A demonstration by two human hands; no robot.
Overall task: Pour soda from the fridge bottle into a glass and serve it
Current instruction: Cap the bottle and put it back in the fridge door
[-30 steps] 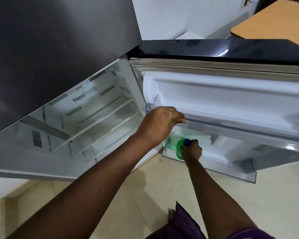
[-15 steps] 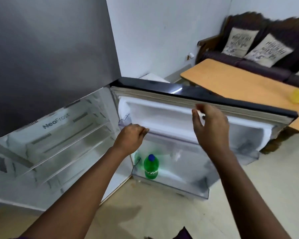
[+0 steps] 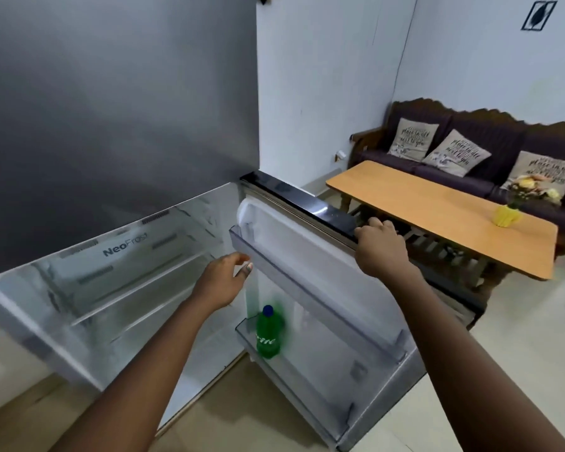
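A green soda bottle point(image 3: 267, 334) with a blue cap stands upright in the lowest shelf of the open fridge door point(image 3: 327, 288). My right hand point(image 3: 380, 249) grips the door's top edge, fingers curled over it. My left hand point(image 3: 224, 280) hovers by the door's upper shelf, near the hinge side, fingers loosely apart and holding nothing. The bottle is below and between both hands, untouched. No glass is in view.
The fridge interior point(image 3: 111, 282) at left shows bare glass shelves. A wooden table point(image 3: 437, 210) stands behind the door with a yellow vase point(image 3: 508, 216) of flowers. A dark sofa point(image 3: 470, 148) with cushions lines the far wall. Tiled floor lies below.
My right hand let go of the bottle cap, rose, and took hold of the door's top edge. My left hand came off the upper shelf. The view lifted toward the room.
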